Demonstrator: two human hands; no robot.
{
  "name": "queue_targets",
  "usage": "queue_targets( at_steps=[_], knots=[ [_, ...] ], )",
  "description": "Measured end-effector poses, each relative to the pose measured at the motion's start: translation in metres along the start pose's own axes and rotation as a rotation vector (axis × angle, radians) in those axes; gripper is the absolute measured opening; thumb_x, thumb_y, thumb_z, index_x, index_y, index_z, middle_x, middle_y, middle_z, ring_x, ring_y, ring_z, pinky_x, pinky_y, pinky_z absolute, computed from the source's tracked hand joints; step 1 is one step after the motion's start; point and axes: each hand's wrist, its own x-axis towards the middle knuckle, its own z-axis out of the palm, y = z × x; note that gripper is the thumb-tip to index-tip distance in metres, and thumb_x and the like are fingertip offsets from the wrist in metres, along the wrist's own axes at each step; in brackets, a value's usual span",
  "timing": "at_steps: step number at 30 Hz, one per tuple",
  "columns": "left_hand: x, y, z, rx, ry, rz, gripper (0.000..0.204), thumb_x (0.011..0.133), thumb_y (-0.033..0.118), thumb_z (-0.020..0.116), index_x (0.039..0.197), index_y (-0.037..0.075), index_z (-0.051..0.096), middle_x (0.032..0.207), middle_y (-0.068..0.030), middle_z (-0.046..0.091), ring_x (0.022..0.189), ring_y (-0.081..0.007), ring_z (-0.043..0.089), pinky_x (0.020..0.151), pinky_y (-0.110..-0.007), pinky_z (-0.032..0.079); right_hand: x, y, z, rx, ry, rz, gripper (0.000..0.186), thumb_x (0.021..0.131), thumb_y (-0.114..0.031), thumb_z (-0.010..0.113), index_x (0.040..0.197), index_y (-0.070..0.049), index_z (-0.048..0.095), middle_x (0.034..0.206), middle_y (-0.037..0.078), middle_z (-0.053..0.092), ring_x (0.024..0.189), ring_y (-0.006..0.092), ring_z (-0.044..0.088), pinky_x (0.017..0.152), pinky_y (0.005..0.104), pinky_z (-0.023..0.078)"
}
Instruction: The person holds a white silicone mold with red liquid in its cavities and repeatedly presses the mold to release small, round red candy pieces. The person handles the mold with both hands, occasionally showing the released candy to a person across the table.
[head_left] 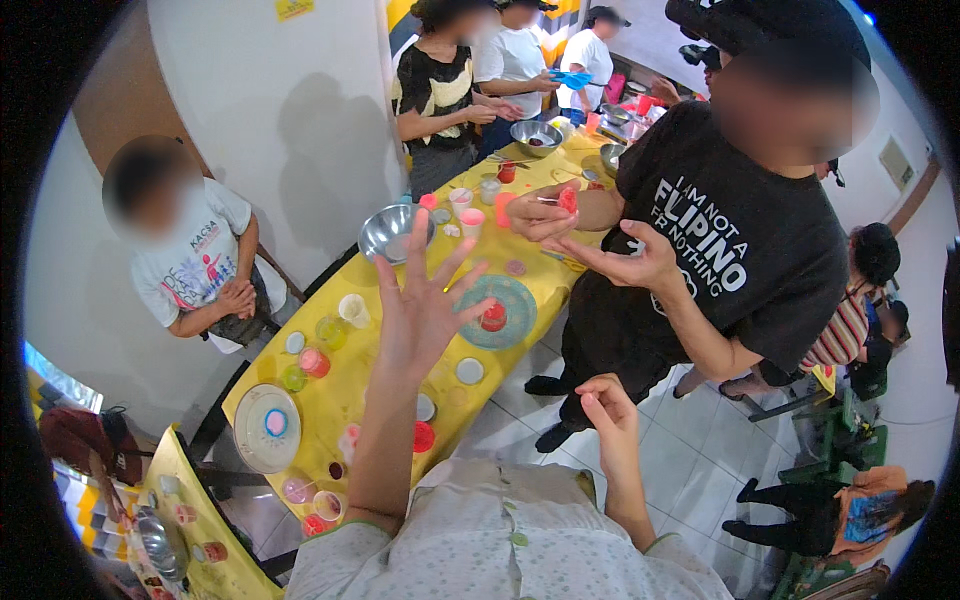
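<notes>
My left hand (420,315) is raised over the yellow-covered table (465,415), fingers spread wide and holding nothing. Beyond its fingertips stands a steel bowl (375,240). Just right of it on the table lies a blue-green patterned plate (520,335) with a small red item (493,316) on it. My right hand (608,405) is held up off the table's right side, fingers curled in toward the thumb, with nothing visible in them. Facing me, a person in a black shirt holds a small red piece (568,200) in one hand, the other palm turned up.
A white plate (252,455) with a pink-and-blue round item sits at the table's near left. Several cups and jars (315,362) are scattered over the cloth. Another person stands left of the table; others work at its far end (537,138). Green chairs (850,450) stand at right.
</notes>
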Motion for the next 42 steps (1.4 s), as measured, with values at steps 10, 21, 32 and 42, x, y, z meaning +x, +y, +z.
queue_targets(
  at_steps=[10,21,32,42],
  knots=[
    [-0.008,0.005,0.0,-0.054,-0.148,0.045,0.083,0.075,0.085,0.026,0.146,0.046,0.007,0.153,-0.0167,0.017,0.138,-0.0414,0.022,0.104,-0.061,0.026,-0.006,0.001,0.004,0.027,-0.034,0.065,0.008,0.088,-0.007,0.061,0.09,0.001,0.061,0.092,0.003,0.051,0.083,0.009,0.046,0.074,0.0209,0.034],
    [-0.028,0.01,-0.002,-0.181,-0.422,0.097,0.086,0.071,0.088,0.026,0.145,0.048,0.006,0.154,-0.021,0.0,0.14,-0.0469,0.008,0.107,-0.061,0.02,-0.006,0.005,0.012,0.063,-0.118,0.077,0.012,0.091,-0.01,0.059,0.092,0.001,0.061,0.093,0.003,0.053,0.087,0.0101,0.05,0.078,0.0225,0.037],
    [-0.073,0.001,-0.002,-0.354,-0.357,0.05,0.093,0.065,0.093,0.021,0.144,0.05,-0.002,0.155,-0.0203,-0.005,0.142,-0.0422,0.002,0.108,-0.061,0.01,-0.012,0.003,0.017,0.036,-0.107,0.15,0.015,0.093,-0.015,0.056,0.09,-0.001,0.061,0.086,0.0,0.059,0.078,0.0065,0.049,0.071,0.0211,0.038],
    [-0.133,-0.021,0.004,-0.553,-0.382,-0.102,0.081,0.072,0.088,0.012,0.143,0.051,-0.004,0.153,-0.0205,-0.014,0.139,-0.0481,-0.007,0.105,-0.068,0.004,-0.009,-0.007,0.019,0.455,-0.22,0.305,0.026,0.095,-0.021,0.048,0.082,-0.001,0.059,0.063,-0.002,0.044,0.061,0.0092,0.038,0.059,0.0233,0.029]
  ],
)
